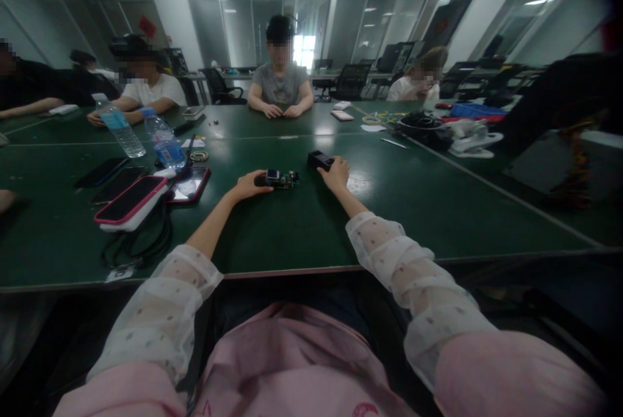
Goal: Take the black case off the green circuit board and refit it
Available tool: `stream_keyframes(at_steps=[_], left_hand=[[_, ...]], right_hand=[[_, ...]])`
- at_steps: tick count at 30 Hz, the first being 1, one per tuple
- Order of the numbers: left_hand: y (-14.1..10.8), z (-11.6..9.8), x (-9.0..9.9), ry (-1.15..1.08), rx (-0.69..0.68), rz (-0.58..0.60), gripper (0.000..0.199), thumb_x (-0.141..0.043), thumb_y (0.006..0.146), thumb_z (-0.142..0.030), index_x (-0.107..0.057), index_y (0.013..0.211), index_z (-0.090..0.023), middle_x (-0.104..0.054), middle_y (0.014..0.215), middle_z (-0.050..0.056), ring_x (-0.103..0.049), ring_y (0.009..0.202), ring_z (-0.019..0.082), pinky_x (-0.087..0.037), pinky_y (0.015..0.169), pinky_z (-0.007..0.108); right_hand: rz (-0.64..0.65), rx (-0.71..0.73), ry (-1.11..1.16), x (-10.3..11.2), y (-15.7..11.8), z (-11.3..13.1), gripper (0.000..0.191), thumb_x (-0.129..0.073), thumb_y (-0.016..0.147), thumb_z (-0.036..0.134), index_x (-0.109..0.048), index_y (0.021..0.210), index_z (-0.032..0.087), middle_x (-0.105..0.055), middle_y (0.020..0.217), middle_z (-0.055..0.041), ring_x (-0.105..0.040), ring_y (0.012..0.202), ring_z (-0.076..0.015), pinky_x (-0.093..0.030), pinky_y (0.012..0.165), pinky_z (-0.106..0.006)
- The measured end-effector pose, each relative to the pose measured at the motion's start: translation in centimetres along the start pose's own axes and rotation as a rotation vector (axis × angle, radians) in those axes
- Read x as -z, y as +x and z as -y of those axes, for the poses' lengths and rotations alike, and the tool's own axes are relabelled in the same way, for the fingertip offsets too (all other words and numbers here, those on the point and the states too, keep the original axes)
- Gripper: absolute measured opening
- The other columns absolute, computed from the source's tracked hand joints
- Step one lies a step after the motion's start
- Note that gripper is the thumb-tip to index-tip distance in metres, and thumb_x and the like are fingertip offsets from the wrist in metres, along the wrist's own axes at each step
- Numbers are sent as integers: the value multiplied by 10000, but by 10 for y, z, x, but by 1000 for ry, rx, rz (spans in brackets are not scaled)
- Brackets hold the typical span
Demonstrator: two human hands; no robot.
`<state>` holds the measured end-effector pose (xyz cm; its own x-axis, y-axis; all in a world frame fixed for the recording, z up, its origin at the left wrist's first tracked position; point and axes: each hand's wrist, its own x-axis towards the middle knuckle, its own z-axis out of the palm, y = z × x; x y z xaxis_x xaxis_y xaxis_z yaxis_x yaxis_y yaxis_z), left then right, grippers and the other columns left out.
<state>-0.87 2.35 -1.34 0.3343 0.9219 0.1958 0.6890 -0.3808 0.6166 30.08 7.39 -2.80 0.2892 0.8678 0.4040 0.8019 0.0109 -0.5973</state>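
Observation:
My left hand (247, 187) rests low over the green table, its fingers closed on the left end of a small circuit board (285, 181) with a little screen. Bare electronic parts show at the board's right end. To the right, my right hand (337, 175) grips a black rectangular casing (319, 159) by its near right end. A gap of bare table separates the board from the casing. The fingertips on the far sides of both objects are partly hidden.
Left of my hands lie several phones, among them a red-edged phone (189, 185) and a phone on a white block (131, 202), with black cables (141, 242). Two water bottles (165, 138) lean behind them. A white clamp-like object (472, 139) lies far right. Several people sit around the table (292, 242).

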Motion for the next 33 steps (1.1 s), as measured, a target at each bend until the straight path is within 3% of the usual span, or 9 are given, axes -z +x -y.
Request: stream_keyframes(at_steps=[9,14,17,22,28,33], left_hand=[[1,1,-1,13,13,-4,673,-732,719,-533,-558,1297,-236,-620,1318,78,-554,1242,295,-356,1106,481],[2,3,-2,27,14,-16,662,-726,726,-526,-558,1294,-232,-615,1330,77,-541,1262,292,-348,1113,486],[2,1,-1,34,25,-21,676,-731,719,-525,-554,1298,-224,-611,1335,86,-540,1266,298,-362,1109,479],[2,0,-1,27,62,-27,696,-741,703,-532,-556,1298,-223,-603,1349,100,-539,1273,313,-373,1109,472],[1,0,-2,8,76,-40,749,-755,678,-542,-544,1312,-201,-605,1341,126,-548,1259,326,-370,1107,486],[0,0,-2,-32,25,-58,935,-785,644,-531,-389,1437,-233,-569,1383,106,-529,1287,288,-348,1123,451]], right_hand=[[11,88,174,0,13,5,517,-673,773,325,-488,1219,139,-573,1229,-167,-514,1173,-304,-389,1032,-493],[210,276,545,9,6,32,596,-673,775,387,-467,1272,132,-608,1208,-137,-599,1079,-255,-479,967,-418],[333,408,655,17,-7,47,625,-716,735,442,-500,1249,160,-615,1200,-125,-605,1078,-262,-495,952,-424],[477,523,660,20,-19,55,627,-735,720,494,-533,1235,197,-614,1192,-106,-606,1070,-269,-498,950,-455],[548,603,604,11,-20,50,620,-751,708,469,-543,1224,197,-610,1170,-104,-611,1042,-264,-525,894,-437],[565,671,471,3,-25,45,579,-758,701,430,-563,1191,190,-630,1129,-95,-614,1020,-261,-497,923,-454]])
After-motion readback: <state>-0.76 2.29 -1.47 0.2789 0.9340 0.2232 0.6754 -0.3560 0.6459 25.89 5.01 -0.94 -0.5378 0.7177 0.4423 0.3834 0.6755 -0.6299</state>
